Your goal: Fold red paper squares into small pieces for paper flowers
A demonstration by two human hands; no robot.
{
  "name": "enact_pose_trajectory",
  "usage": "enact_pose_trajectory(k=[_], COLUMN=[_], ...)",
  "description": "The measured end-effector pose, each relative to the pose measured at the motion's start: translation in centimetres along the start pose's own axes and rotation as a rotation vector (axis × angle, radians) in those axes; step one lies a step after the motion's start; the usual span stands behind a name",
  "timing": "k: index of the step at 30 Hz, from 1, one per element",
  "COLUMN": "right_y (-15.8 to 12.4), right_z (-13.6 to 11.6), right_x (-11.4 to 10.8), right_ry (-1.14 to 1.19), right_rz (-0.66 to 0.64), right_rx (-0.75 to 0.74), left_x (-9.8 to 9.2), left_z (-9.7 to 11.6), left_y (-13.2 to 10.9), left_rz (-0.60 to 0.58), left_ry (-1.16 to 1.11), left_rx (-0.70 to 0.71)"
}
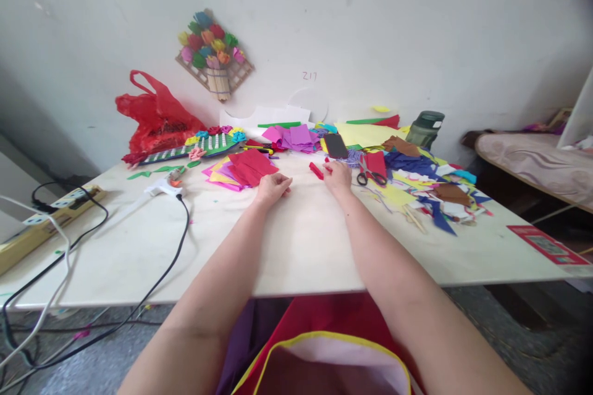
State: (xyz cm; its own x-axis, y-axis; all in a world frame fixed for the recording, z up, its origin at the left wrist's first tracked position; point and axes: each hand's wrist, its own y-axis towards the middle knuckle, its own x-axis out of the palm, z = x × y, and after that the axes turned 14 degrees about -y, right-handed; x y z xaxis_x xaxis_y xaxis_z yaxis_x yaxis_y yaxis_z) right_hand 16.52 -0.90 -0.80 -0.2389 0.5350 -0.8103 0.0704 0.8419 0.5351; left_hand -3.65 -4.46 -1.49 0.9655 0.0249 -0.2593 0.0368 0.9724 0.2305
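My left hand (273, 190) hovers low over the table, just in front of the fanned stack of red, yellow and pink paper squares (252, 168). Its thumb and fingers are pressed together; anything between them is too small to make out. To the right, my right hand (338, 176) is closed at the tabletop, with its fingertips on small red paper pieces (316, 171), partly hidden by the fingers. Beside that hand, black-handled scissors (371, 178) lie with their blades over a red paper sheet (376, 164). A dark phone (335, 145) rests behind it.
A hot glue gun (165, 187) with a black cord lies left, near a power strip (50, 216). Paper scraps (435, 185) cover the right side by a green bottle (425, 128). Behind are purple paper (296, 137), a flower-trimmed green craft piece (204, 147) and a red bag (155, 114).
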Motion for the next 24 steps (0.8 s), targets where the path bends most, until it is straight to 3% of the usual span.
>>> enact_pose_trajectory(k=[4,9,11,19,24], right_y=[-1.2,-2.3,-2.4,-2.3,-2.3], right_z=[-2.5,-4.3,-4.3,-3.8,-3.9], right_x=[0.1,1.0,1.3,1.3,1.3], right_ry=[0.064,0.064,0.052,0.053,0.068], right_rz=[-0.046,-0.170,-0.213,-0.262,-0.245], right_rx=[-0.269,-0.530,-0.580,-0.560,-0.556], left_x=[0.0,-1.6,-2.4,-2.7,-2.9], left_z=[0.7,1.0,0.8,-0.2,-0.8], left_y=[-0.3,-0.3,-0.1,0.3,0.4], left_rz=[0.045,0.456,0.558,0.387,0.388], left_ry=[0.264,0.518,0.551,0.666,0.635], left_rx=[0.068,0.103,0.058,-0.020,-0.078])
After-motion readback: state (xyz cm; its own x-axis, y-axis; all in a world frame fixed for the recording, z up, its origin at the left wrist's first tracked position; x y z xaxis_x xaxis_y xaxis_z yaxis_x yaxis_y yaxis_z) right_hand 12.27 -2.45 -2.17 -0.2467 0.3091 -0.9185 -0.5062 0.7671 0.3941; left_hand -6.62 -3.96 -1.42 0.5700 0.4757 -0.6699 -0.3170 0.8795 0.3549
